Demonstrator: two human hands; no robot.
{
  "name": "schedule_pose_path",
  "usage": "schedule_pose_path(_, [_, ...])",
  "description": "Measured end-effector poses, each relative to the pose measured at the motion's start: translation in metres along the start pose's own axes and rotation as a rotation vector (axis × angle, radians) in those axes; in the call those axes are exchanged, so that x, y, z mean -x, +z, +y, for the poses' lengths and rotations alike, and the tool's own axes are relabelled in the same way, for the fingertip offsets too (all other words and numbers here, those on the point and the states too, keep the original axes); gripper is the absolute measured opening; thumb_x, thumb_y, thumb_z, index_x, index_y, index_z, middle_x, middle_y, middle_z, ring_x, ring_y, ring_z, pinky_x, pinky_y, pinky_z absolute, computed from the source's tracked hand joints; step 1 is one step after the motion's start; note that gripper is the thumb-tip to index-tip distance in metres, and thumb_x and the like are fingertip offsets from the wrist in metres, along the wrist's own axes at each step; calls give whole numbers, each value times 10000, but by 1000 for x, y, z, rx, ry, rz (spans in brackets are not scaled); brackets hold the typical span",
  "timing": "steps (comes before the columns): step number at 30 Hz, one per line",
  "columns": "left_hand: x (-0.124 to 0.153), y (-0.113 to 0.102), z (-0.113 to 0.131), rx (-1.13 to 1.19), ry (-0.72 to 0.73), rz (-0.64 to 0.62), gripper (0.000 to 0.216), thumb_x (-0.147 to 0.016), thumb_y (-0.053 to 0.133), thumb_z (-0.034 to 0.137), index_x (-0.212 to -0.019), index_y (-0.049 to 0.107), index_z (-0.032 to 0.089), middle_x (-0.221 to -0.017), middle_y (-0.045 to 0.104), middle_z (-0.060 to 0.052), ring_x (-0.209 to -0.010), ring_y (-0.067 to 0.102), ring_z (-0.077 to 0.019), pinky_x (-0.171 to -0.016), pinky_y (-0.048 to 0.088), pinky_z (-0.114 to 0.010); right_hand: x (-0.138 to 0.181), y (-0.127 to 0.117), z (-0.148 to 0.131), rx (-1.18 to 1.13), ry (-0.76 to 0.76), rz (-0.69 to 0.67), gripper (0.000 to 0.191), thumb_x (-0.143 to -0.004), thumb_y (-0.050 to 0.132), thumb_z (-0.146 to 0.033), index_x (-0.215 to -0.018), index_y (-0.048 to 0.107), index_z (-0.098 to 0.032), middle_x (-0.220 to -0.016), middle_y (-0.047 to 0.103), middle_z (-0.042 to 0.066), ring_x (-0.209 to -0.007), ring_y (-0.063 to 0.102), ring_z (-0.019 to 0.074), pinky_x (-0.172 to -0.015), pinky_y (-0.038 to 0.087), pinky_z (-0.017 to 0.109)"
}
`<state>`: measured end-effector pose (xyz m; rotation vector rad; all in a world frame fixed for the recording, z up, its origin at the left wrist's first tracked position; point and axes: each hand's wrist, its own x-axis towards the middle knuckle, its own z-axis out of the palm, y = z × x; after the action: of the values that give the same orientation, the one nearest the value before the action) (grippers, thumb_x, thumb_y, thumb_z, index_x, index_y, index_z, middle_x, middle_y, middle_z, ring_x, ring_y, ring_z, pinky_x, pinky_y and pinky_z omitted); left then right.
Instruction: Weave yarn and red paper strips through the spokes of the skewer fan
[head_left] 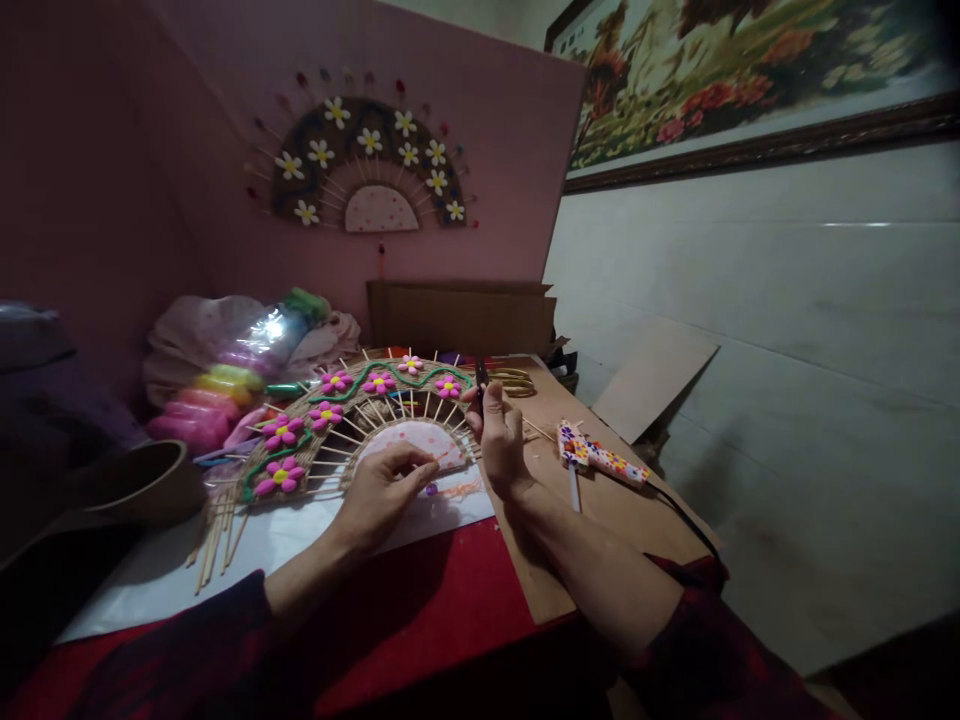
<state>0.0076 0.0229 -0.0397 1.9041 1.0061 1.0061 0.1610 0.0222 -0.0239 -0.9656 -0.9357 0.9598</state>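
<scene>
Your left hand (382,490) pinches a thin stick at the near edge of the fan-shaped craft (360,420), lying mid-table. Your right hand (501,440) is closed around a small dark tool (481,376) at its right rim. A patterned glue gun (600,457) lies just right.

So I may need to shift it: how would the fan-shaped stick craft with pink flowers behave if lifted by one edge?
The fan-shaped stick craft probably weighs little, being thin sticks and woven cord. Its protruding stick ends look snappable. The pink flowers seem stuck on and might pop off if it flexes.
</scene>
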Motion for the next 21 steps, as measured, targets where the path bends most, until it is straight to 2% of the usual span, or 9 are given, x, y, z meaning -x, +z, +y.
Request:
schedule_pose_path(3, [2,-4,2,329,-221,11,190,-718,648,332,-712,623,144,-528,568,13,-422,423,-78,-393,294,-195,0,2,5,27,-164,-28,463,-854,385,-615,-770,537,-185,-526,313,-65,-437,256,72,-417,202,199])
schedule_pose_path(5, [4,-6,2,478,-262,42,211,-679,692,327,-742,622,138,-585,613,-7,-419,449,-76,-354,267,-176,2,3,9,75,-191,-108,451,-868,377,-602,-813,538,-185,-526,309,-67,-440,260,74,-418,205,199])
schedule_pose_path(7, [6,-8,3,546,-258,80,225,-675,710,329,-729,620,130,-616,630,-22,-425,469,-72,-340,268,-162,5,3,12,183,-221,-197,423,-882,385,-573,-849,544,-182,-548,348,-57,-467,304,82,-433,241,201])
schedule_pose_path(11, [9,-13,7,569,-213,88,264,-757,657,362,-670,606,118,-528,578,3,-365,407,-39,-338,273,-151,14,5,11,450,-283,-325,358,-910,399,-493,-848,549,-175,-637,459,-21,-572,425,108,-520,341,219])
schedule_pose_path(15, [8,-18,12,576,-149,155,259,-784,635,368,-728,617,116,-621,622,-21,-405,451,-52,-344,307,-157,23,7,7,613,-348,-416,285,-931,402,-409,-932,572,-180,-799,603,27,-737,556,153,-663,416,256])
schedule_pose_path(18, [9,-22,12,554,-117,183,256,-797,621,368,-751,612,116,-631,626,-25,-420,467,-61,-350,318,-164,27,8,6,686,-436,-457,234,-938,404,-343,-1023,571,-203,-986,641,47,-900,591,181,-773,424,279])
schedule_pose_path(21, [12,-23,8,526,-89,174,240,-802,613,359,-760,606,123,-610,620,-21,-424,488,-76,-350,326,-172,28,9,8,799,-469,-433,220,-924,430,-314,-1056,565,-202,-1011,648,55,-906,604,197,-775,430,294])
